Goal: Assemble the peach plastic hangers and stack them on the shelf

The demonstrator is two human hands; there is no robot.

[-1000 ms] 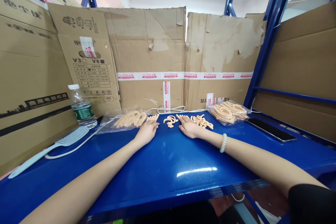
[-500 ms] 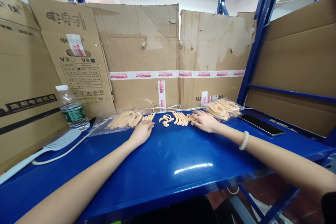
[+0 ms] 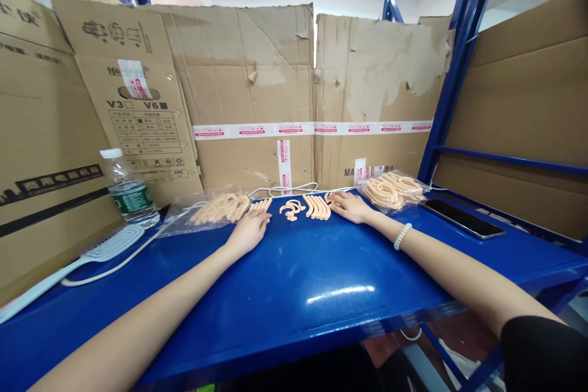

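My left hand (image 3: pixel 249 230) rests palm down at the near end of a row of short straight light-wood-coloured strips (image 3: pixel 261 204), fingers lying loosely over them. My right hand (image 3: pixel 351 206) reaches over curved pieces of the same colour (image 3: pixel 329 197), its fingers stretched out and touching them; the fingertips partly hide these pieces. Just left of it, several slightly bent strips (image 3: pixel 316 207) lie side by side in a row. Between the hands sits a small loose group of curved pieces (image 3: pixel 292 209).
Clear plastic bags of similar pieces lie at left (image 3: pixel 221 208) and right (image 3: pixel 394 190). A phone (image 3: pixel 463 218) is farther right. A water bottle (image 3: pixel 131 199), a pale hairbrush (image 3: pixel 113 246) and a white cable (image 3: pixel 119 269) are at left. Cardboard sheets (image 3: pixel 248 98) wall the blue table (image 3: pixel 275 306).
My right hand has shifted slightly left along the curved pieces, and its forearm has swung inward. My left hand stays where it was. The view has tilted a little.
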